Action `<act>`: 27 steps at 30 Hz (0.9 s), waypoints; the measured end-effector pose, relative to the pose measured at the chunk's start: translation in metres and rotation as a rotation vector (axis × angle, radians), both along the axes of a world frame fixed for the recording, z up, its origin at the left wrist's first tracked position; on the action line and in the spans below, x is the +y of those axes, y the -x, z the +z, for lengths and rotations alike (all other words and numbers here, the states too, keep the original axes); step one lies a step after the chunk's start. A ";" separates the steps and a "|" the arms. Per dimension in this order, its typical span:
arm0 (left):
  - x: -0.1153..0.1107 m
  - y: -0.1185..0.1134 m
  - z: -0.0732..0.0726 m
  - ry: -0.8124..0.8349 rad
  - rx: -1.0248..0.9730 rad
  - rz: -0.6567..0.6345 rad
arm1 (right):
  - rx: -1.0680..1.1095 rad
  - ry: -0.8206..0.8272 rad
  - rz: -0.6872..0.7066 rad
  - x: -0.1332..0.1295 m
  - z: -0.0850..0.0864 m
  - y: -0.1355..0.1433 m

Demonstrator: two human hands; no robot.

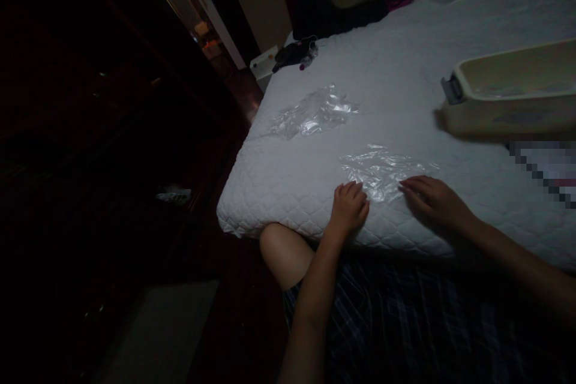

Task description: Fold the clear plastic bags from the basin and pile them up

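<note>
Through the head view I see crinkled clear film [375,169] lying on the quilted white bed [396,90], hands at either side of its near edge, probably to steady something so slippery; the right hand's [434,197] grip seems to pinch it, the left hand's [348,209] curls, hold unclear; a smooth, round-cornered bin [486,120] sits rightward

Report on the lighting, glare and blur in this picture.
Head view: dim overall, the left side nearly black, the white mattress a dull grey; head view: bright glints streak the near plastic sheet and far plastic sheet; head view: fine detail looks soft; head view: a pixelated patch at the right edge hides what lies there.
</note>
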State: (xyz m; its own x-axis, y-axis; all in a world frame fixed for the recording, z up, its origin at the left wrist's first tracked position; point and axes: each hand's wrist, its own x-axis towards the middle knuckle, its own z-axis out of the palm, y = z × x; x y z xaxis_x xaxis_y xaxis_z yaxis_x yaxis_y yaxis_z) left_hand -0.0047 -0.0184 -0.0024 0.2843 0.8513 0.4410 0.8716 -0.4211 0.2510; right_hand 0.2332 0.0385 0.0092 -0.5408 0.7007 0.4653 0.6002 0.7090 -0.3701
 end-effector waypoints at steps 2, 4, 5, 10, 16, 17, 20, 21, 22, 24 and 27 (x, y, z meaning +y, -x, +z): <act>0.000 0.000 0.001 0.000 -0.012 0.016 | -0.030 -0.001 0.024 -0.004 -0.004 -0.002; 0.000 0.001 0.001 0.010 -0.007 0.025 | -0.055 -0.023 0.030 -0.007 -0.008 -0.003; 0.000 0.001 0.001 0.014 0.001 0.026 | -0.060 -0.034 0.031 -0.008 -0.010 -0.004; -0.001 -0.001 -0.001 -0.049 0.008 0.026 | -0.019 -0.065 0.029 -0.008 -0.008 -0.009; -0.009 -0.015 0.000 -0.095 0.026 -0.080 | 0.055 -0.093 0.020 -0.004 -0.003 -0.016; -0.010 -0.018 -0.001 -0.094 0.031 -0.107 | 0.078 -0.106 0.012 -0.004 -0.006 -0.017; -0.011 -0.023 -0.009 -0.090 0.051 -0.161 | 0.134 -0.139 -0.018 -0.002 -0.018 -0.020; -0.010 -0.024 -0.012 -0.094 0.055 -0.167 | 0.140 -0.143 -0.029 -0.002 -0.022 -0.020; -0.009 -0.025 -0.015 -0.100 0.057 -0.167 | 0.137 -0.142 -0.035 -0.002 -0.025 -0.021; -0.006 -0.027 -0.021 -0.117 0.055 -0.157 | 0.123 -0.132 -0.039 -0.004 -0.028 -0.023; -0.004 -0.029 -0.026 -0.137 0.044 -0.162 | 0.153 -0.120 -0.047 -0.006 -0.024 -0.026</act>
State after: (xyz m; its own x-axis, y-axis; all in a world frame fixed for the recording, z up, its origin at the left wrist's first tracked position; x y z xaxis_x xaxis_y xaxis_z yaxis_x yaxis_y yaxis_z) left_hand 0.0241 -0.0228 -0.0283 0.4339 0.7257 0.5340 0.7986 -0.5842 0.1451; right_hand 0.2594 0.0329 -0.0144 -0.4255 0.6581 0.6211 0.5765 0.7262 -0.3745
